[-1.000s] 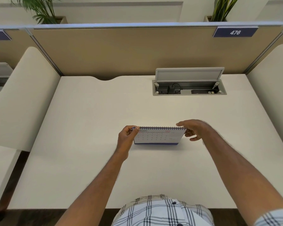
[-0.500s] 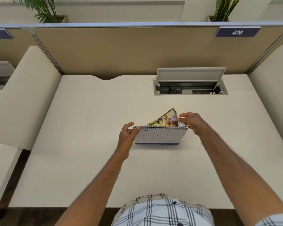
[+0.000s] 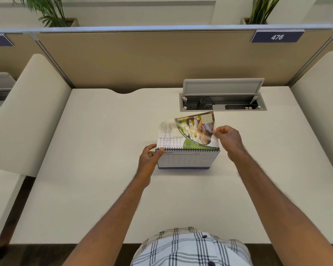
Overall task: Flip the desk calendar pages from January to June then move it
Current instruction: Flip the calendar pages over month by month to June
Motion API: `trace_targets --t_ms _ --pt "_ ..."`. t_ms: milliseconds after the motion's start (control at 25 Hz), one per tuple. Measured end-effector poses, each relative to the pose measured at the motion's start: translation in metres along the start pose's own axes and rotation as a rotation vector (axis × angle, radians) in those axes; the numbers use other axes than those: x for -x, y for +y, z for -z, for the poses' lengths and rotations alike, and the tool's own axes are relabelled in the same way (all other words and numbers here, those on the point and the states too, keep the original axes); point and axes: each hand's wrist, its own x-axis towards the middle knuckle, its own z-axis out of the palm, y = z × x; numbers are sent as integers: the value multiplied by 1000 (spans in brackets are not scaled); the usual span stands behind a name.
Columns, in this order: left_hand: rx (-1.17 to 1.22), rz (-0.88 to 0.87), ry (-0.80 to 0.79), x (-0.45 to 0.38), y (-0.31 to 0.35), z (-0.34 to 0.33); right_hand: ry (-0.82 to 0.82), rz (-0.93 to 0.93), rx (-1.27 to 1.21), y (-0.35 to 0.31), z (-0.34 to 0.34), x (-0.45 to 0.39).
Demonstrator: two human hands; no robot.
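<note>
A spiral-bound desk calendar (image 3: 187, 160) with a blue base stands in the middle of the white desk (image 3: 104, 189). Its front page reads February. One page (image 3: 188, 134) stands raised above the spiral, its back showing a green photo and a small upside-down date grid. My right hand (image 3: 228, 140) pinches that page at its right edge. My left hand (image 3: 149, 157) grips the calendar's top left corner at the spiral.
An open cable tray (image 3: 222, 101) with its lid up and a plugged-in lead sits just behind the calendar. Beige partition panels (image 3: 142, 58) close the desk at the back, with cream dividers left and right. A sign reads 476 (image 3: 277, 37).
My right hand has lifted the front page from lying flat to standing upright over the spiral. The February page now shows. My left hand has stayed on the corner.
</note>
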Motion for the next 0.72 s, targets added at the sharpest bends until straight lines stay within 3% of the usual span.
trace_targets --t_ms 200,400,520,720 --pt "58 15 -4 4 3 0 -114 32 -142 -16 15 29" --pt "95 24 -16 4 1 3 -284 218 -192 4 36 67" --pt "88 12 -85 4 0 11 -299 334 6 32 46 78" --pt "98 38 -122 6 2 12 -210 335 277 68 43 83"
